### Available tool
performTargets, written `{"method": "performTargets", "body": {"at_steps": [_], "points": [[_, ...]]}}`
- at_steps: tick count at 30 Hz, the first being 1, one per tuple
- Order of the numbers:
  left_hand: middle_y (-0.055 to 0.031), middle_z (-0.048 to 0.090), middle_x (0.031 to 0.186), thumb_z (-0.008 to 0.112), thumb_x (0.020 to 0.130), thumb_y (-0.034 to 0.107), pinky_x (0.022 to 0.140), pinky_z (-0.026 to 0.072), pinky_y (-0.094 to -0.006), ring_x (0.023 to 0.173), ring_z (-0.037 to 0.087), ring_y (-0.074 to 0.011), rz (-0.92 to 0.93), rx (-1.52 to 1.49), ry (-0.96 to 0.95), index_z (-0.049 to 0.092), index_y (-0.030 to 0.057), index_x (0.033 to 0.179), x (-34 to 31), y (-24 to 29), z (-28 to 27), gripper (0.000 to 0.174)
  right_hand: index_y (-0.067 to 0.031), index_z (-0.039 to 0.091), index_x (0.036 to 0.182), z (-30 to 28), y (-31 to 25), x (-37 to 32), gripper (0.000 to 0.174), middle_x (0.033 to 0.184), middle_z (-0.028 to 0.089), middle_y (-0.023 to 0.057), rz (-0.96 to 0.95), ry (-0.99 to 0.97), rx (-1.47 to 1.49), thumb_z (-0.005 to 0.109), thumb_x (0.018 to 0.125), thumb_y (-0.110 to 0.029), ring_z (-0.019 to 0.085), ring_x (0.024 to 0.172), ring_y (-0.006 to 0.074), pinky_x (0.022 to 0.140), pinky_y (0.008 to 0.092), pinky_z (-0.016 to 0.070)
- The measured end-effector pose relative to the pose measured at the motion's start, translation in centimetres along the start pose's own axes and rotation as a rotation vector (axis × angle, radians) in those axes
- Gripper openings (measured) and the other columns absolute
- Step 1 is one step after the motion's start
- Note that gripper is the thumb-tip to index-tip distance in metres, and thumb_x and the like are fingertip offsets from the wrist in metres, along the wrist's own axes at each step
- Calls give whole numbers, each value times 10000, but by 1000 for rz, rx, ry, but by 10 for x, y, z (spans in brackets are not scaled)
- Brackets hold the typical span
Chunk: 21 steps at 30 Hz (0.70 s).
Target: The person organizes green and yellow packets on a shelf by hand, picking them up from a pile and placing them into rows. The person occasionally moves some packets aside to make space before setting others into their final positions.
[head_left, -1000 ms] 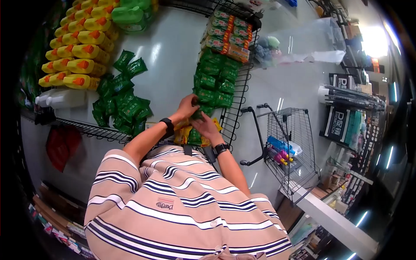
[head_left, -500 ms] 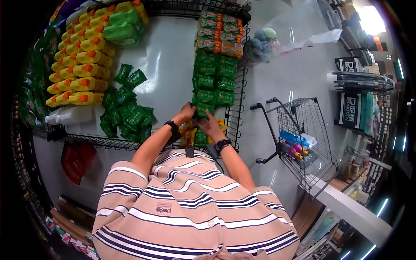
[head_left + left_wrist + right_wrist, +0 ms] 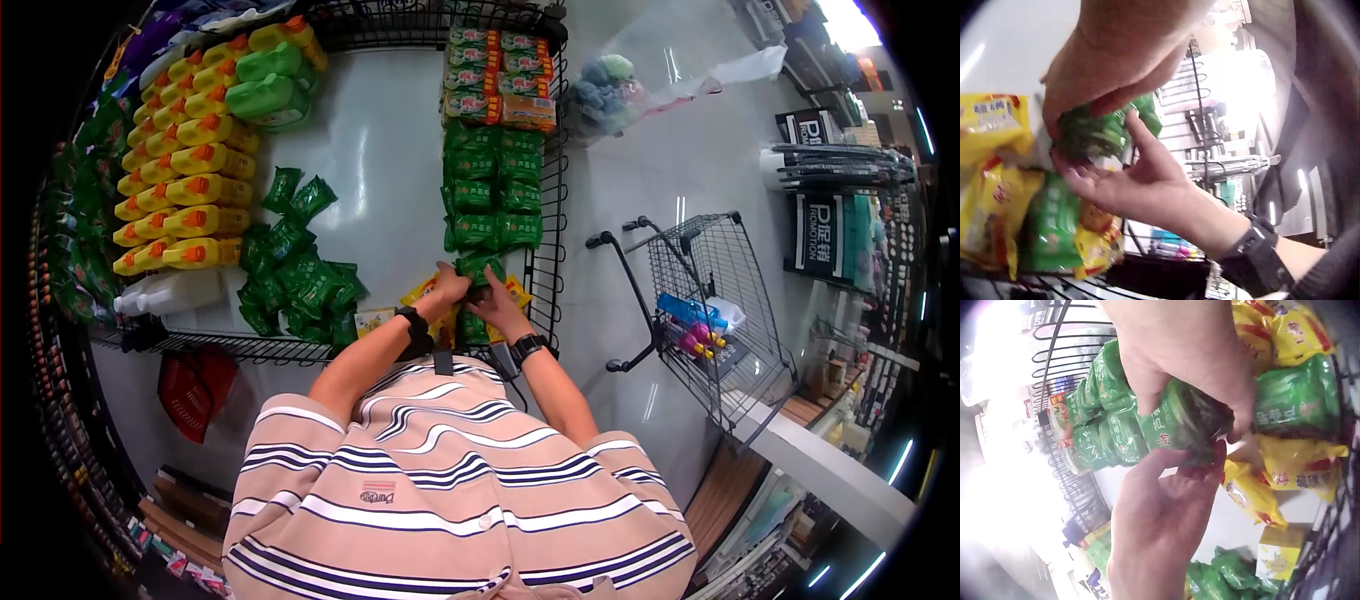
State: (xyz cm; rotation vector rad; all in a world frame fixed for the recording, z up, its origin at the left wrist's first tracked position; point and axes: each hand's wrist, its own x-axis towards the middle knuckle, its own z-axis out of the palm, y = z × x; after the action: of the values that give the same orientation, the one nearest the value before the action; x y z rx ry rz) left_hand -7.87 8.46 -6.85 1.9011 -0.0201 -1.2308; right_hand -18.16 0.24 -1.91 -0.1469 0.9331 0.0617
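Both hands grip one green printed packet (image 3: 480,268) between them, just short of the near end of the green packet rows (image 3: 495,190). My left hand (image 3: 450,287) has its thumb and fingers at the packet's left side. At the right side, the right hand (image 3: 503,312) pinches it, thumb on the front in the right wrist view. The packet's underside is hidden by fingers. Below the hands lie yellow packets (image 3: 1300,465) and another green packet (image 3: 1054,222), close to the rack's wire edge.
Left of the hands is a loose heap of green packets (image 3: 305,280), beside rows of yellow bottles (image 3: 205,190) with orange caps. Red-and-green boxed packs (image 3: 475,75) stand beyond the green rows. A wire rail (image 3: 545,220) borders the right; past it stands a shopping cart (image 3: 700,260).
The hands have drawn back toward the body with the green packet, leaving a gap between it and the rows. The head view has shifted slightly.
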Motion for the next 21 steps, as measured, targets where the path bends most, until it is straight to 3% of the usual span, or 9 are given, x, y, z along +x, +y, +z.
{"method": "performTargets", "body": {"at_steps": [2, 3, 4, 6, 10, 15, 17, 21], "points": [[-220, 579, 890, 569, 734, 182, 651, 465, -352, 838, 586, -290, 96, -18, 2, 455, -141, 990, 3, -6, 9, 428, -83, 460, 1091, -5, -1, -1, 482, 1065, 481, 100, -32, 39, 26, 612, 766, -405, 436, 1003, 254, 914, 405, 330], [-227, 587, 884, 558, 734, 197, 665, 468, -358, 847, 589, -291, 102, -71, -160, 471, -120, 1005, -6, 10, 2, 426, -83, 460, 1091, -8, -3, 0, 482, 1065, 481, 100, -34, 40, 26, 612, 766, -405, 436, 1003, 254, 914, 405, 330], [-227, 587, 884, 558, 734, 197, 665, 468, -358, 847, 589, -291, 103, -71, -163, 471, -120, 1005, -8, 20, 0, 426, -75, 449, 1098, -13, -4, 2, 492, 1076, 473, 106, -23, 32, 22, 607, 770, -407, 440, 1000, 250, 916, 402, 335], [-223, 600, 889, 549, 732, 195, 685, 464, -360, 855, 594, -285, 146, 111, -342, 516, -67, 1003, -13, 36, -2, 378, -66, 438, 1105, -20, -6, 3, 503, 1087, 465, 112, -13, 23, 22, 601, 775, -408, 444, 997, 247, 919, 398, 340], [-218, 601, 902, 530, 739, 198, 693, 458, -373, 855, 587, -310, 140, 426, -192, 555, -15, 984, -22, 53, 0, 325, -54, 403, 1140, -18, -2, 0, 533, 1127, 437, 117, 1, -31, -19, 581, 786, -412, 429, 1051, 240, 953, 394, 338], [-227, 587, 908, 544, 718, 209, 720, 441, -418, 857, 551, -380, 337, 621, -374, 577, 2, 949, -36, 71, -13, 312, -88, 420, 1137, -29, 8, 4, 484, 1163, 416, 99, 32, -62, 54, 570, 797, -399, 384, 1118, 237, 961, 418, 332], [-225, 588, 903, 552, 711, 206, 722, 439, -421, 856, 550, -380, 329, 679, -381, 578, -1, 937, -11, 40, -5, 307, -47, 393, 1148, -30, 11, -1, 492, 1164, 414, 131, -7, -91, 96, 572, 805, -350, 368, 1140, 256, 1001, 403, 298], [-235, 577, 922, 567, 699, 196, 736, 435, -414, 878, 540, -379, 335, 682, -456, 557, -16, 957, 3, 28, 5, 333, -42, 390, 1146, -27, 12, -12, 484, 1180, 402, 126, 0, -10, 169, 579, 804, -327, 354, 1147, 264, 1015, 400, 280]]}}
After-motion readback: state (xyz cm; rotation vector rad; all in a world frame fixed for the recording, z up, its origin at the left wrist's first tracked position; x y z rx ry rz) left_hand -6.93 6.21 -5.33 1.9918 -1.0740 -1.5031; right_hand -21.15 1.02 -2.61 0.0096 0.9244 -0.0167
